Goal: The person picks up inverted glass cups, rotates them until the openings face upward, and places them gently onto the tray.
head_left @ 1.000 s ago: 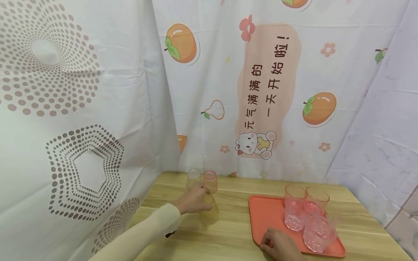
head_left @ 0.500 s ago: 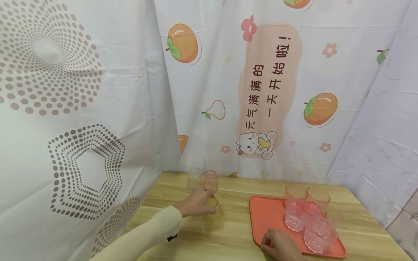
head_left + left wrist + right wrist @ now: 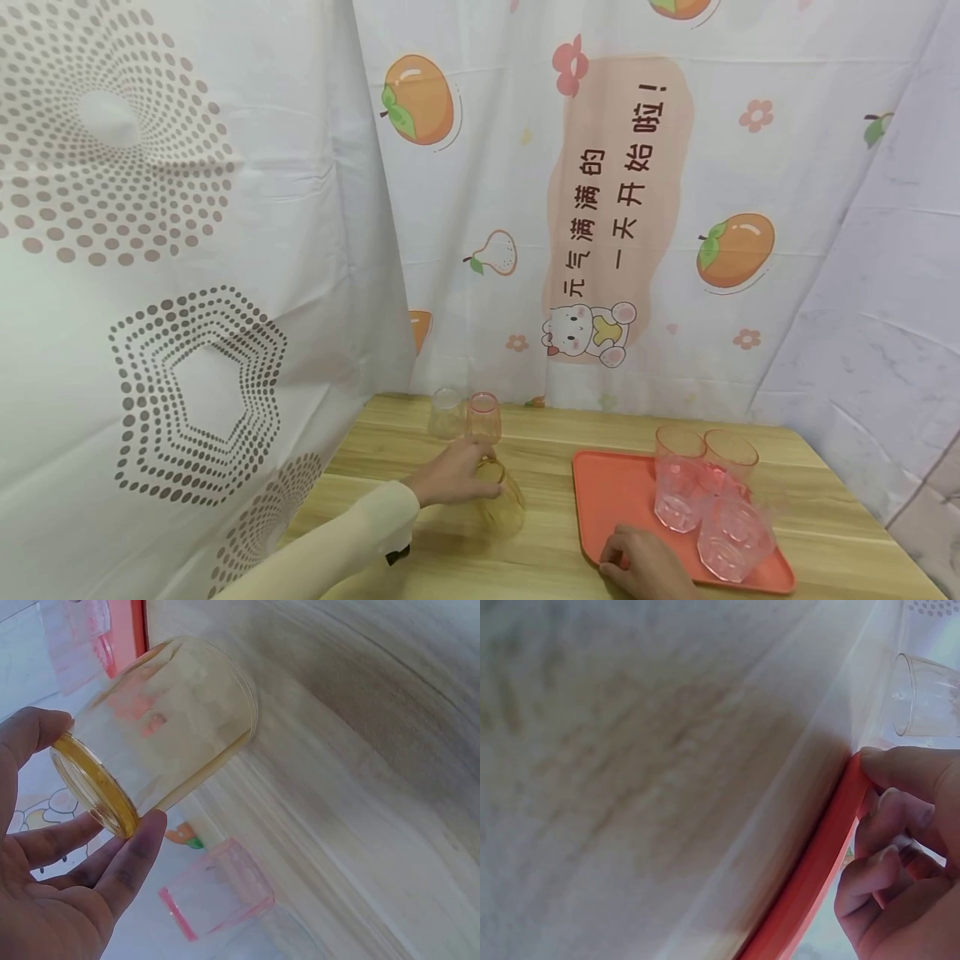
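My left hand (image 3: 450, 475) pinches a clear yellow-tinted cup (image 3: 506, 504) by its upper, yellow-ringed end. In the left wrist view the thumb is on one side of that ring and the fingers on the other; the cup's far end is close to the table. My right hand (image 3: 648, 562) is at the near left corner of a red tray (image 3: 615, 492). In the right wrist view its thumb and curled fingers grip the tray's rim (image 3: 810, 877). Several clear pink-tinted cups (image 3: 731, 542) stand crowded on the tray's right half.
Beyond my left hand, a colourless cup (image 3: 447, 414) and a pink-rimmed cup (image 3: 483, 417) stand side by side near the back edge of the wooden table (image 3: 540, 433). A printed curtain (image 3: 480, 333) hangs behind it, and another curtain (image 3: 187, 375) lines the left side.
My left hand has moved right and slightly nearer, bringing the yellow cup away from the two cups at the back. My right hand and the tray have kept their places.
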Tool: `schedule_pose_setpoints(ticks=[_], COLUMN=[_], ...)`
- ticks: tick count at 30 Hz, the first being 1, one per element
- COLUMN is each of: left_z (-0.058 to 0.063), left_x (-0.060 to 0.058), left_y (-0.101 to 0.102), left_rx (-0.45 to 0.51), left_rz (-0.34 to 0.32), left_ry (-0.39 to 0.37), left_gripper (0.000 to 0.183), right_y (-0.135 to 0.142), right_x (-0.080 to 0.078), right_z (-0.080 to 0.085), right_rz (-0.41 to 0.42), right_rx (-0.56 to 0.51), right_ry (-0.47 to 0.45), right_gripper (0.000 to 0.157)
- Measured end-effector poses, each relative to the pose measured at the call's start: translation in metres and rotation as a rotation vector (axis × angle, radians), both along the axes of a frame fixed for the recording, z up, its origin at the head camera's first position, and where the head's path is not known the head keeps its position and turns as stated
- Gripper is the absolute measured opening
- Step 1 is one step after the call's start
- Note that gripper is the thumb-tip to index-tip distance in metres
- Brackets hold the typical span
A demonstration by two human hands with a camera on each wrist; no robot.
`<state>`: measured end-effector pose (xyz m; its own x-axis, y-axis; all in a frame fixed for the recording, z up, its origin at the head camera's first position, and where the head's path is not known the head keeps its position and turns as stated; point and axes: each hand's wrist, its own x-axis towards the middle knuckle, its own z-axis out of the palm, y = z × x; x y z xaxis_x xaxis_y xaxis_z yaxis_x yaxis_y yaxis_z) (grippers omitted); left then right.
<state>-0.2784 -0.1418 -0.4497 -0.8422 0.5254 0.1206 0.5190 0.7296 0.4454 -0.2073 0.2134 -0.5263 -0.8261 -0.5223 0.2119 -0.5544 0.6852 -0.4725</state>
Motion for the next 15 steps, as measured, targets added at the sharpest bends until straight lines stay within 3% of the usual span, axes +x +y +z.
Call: schedule_pose_setpoints(ticks=[10,15], left_z=[-0.0058,-0.0076], left_x=[-0.0053,-0.0064], left_y=[0.0023,0.0022], left_rx=[0.073,0.116], left_rz=[-0.045,-0.033], left_ry=[-0.007,-0.058], left_gripper=[0.054,0.055], right_y=[0.0007,-0.0005], right_x=[0.0003,0.0008], right_z=[-0.0007,-0.0035], right_rz=[-0.008,-0.004], right_rx=[-0.02,-0.067], right_ry=[-0.011,-0.005], right_gripper=[0.012,0.012])
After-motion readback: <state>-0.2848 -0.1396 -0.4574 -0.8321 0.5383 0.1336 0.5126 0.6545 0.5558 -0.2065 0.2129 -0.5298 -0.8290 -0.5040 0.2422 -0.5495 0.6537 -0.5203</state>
